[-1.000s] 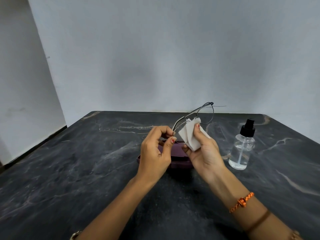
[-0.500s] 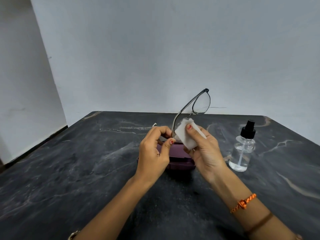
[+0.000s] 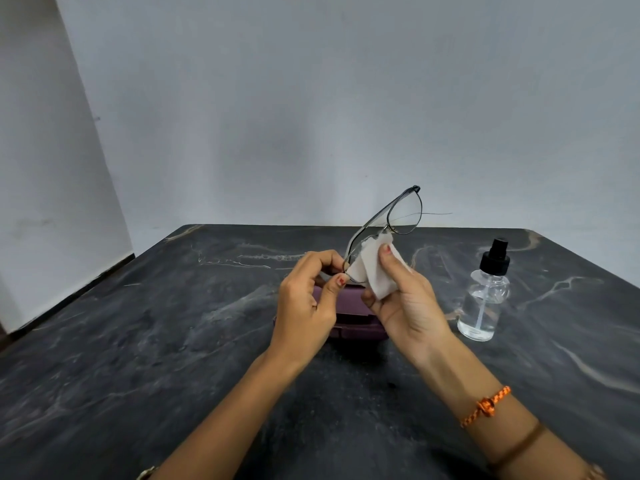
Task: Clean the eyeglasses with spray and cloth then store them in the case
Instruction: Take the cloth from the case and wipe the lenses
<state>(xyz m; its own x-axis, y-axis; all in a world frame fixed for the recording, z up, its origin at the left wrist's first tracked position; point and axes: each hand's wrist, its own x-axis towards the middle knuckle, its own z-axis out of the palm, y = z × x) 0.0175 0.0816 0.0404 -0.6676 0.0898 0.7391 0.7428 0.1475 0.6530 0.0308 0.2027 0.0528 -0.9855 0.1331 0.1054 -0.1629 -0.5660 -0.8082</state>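
Thin dark-framed eyeglasses (image 3: 398, 211) are held up above the table, tilted, with the far lens highest. My left hand (image 3: 308, 303) pinches the near end of the frame. My right hand (image 3: 405, 299) presses a folded white cloth (image 3: 372, 268) around the near lens, thumb on top. A maroon case (image 3: 349, 323) lies on the table under both hands, mostly hidden by them; whether it is open I cannot tell. A clear spray bottle (image 3: 485, 296) with a black nozzle stands upright to the right of my right hand, apart from it.
The dark marbled table (image 3: 156, 323) runs to a grey wall at the back. Its left edge drops off beside a white wall.
The glasses have been raised and tilted more upright than a second ago. My right thumb and the cloth have slid a little along the near lens. Case and bottle have not moved.
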